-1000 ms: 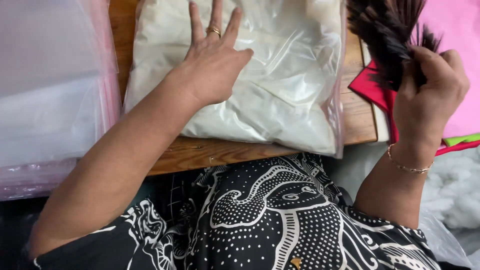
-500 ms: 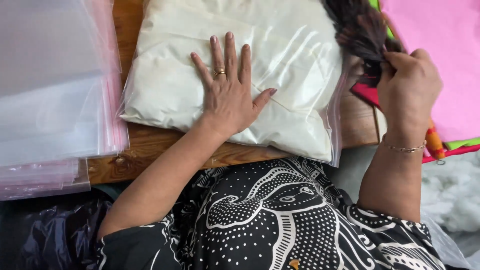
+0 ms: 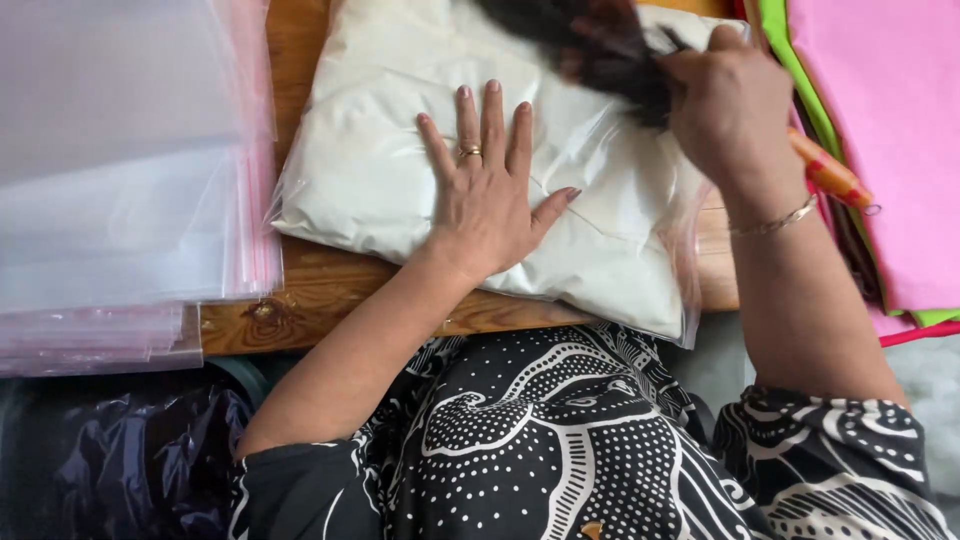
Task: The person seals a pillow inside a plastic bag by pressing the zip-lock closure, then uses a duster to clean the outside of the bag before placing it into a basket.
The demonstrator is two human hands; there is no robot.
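the left hand (image 3: 487,205) presses flat, fingers spread, on a clear bag of white filling (image 3: 400,170) lying on the wooden desk (image 3: 330,290), while the right hand (image 3: 730,110), fingers closed, holds a dark feathery bundle (image 3: 590,45) over it.

The dark bundle (image 3: 590,50) in my right hand (image 3: 730,110) is blurred; I cannot tell what it is, and the top edge cuts it off. My fingers hide where I grip it. My left hand (image 3: 490,200) covers part of the bag (image 3: 380,170), whose top corner runs out of view. The stack of sleeves (image 3: 120,180) is cut off at left and top, the pink sheet (image 3: 890,130) at right. An orange object (image 3: 830,172) shows only partly behind my wrist.
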